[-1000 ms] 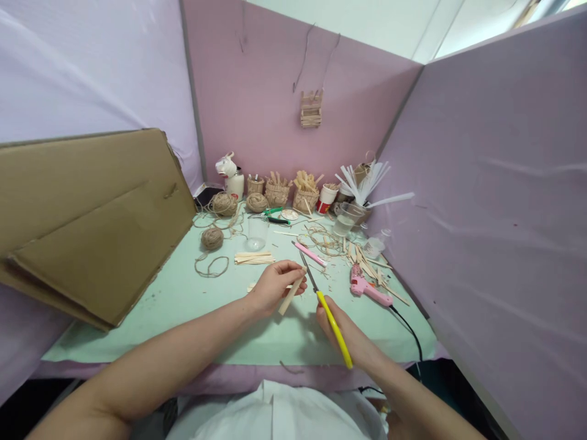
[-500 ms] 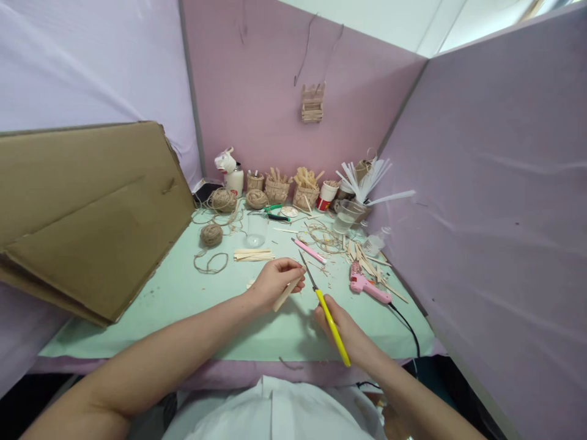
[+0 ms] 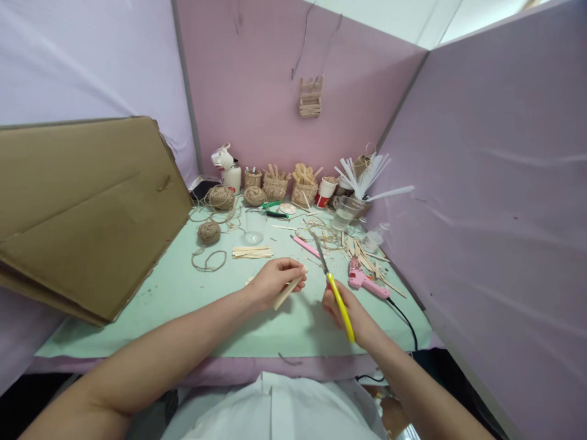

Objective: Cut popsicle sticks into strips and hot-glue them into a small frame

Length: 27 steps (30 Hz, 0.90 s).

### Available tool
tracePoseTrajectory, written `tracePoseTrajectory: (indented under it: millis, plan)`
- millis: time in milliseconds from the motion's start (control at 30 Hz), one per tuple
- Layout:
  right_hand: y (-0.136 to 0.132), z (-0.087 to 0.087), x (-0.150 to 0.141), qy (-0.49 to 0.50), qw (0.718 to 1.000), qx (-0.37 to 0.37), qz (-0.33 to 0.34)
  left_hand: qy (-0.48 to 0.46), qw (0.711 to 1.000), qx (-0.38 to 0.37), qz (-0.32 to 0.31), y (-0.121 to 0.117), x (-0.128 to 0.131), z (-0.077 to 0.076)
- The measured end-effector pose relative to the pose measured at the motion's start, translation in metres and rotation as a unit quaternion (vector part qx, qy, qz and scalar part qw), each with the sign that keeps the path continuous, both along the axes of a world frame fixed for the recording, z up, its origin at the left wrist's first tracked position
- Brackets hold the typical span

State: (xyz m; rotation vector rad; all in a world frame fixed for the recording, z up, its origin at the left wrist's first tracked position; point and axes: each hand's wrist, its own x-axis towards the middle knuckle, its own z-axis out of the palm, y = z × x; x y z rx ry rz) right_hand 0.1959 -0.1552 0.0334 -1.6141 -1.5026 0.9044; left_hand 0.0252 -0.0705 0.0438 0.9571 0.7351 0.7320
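Pinched in my left hand (image 3: 276, 282) is a pale flat wooden craft stick (image 3: 288, 293), slanting down to the left over the table. My right hand (image 3: 345, 310) grips yellow-handled scissors (image 3: 340, 304), their blades pointing up and away, apart from the stick. Beyond the blades lies a pink pen-shaped cutter (image 3: 304, 246). A pile of similar craft sticks (image 3: 252, 252) rests past my left hand, and a pink glue gun (image 3: 367, 284) lies to the right of my right hand.
A big cardboard sheet (image 3: 92, 214) leans at the left. Twine balls (image 3: 209, 232), a clear cup (image 3: 255, 227), green-handled pliers (image 3: 275, 209) and stick-filled baskets (image 3: 304, 192) stand toward the back. Loose wood scraps (image 3: 360, 255) lie at the right; the glue gun's black cord (image 3: 406, 319) hangs over the edge.
My right hand has moved the scissors right and up, away from the stick's end. My left hand keeps the stick in nearly the same place. The view has tilted slightly down.
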Motion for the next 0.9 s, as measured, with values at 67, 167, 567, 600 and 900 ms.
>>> tracePoseTrajectory:
  millis: [67, 167, 567, 600, 900]
  plan:
    - [0.009, 0.006, 0.002, 0.041, 0.999, 0.011, -0.014, -0.029, 0.998, -0.014, -0.046, 0.001, -0.001, -0.002]
    - [0.021, 0.017, 0.000, 0.128, 0.989, 0.078, -0.010, -0.074, 0.989, -0.052, -0.120, 0.003, -0.003, -0.005]
    - [0.028, 0.025, -0.014, 0.140, 0.982, 0.128, 0.008, -0.089, 0.975, -0.061, -0.193, 0.000, -0.004, -0.003]
    - [0.028, 0.026, -0.014, 0.126, 0.984, 0.129, -0.002, -0.068, 0.981, -0.027, -0.178, 0.001, -0.003, -0.003]
    - [0.026, 0.029, -0.021, 0.089, 0.987, 0.113, -0.078, 0.065, 0.981, 0.175, -0.049, -0.007, 0.000, 0.003]
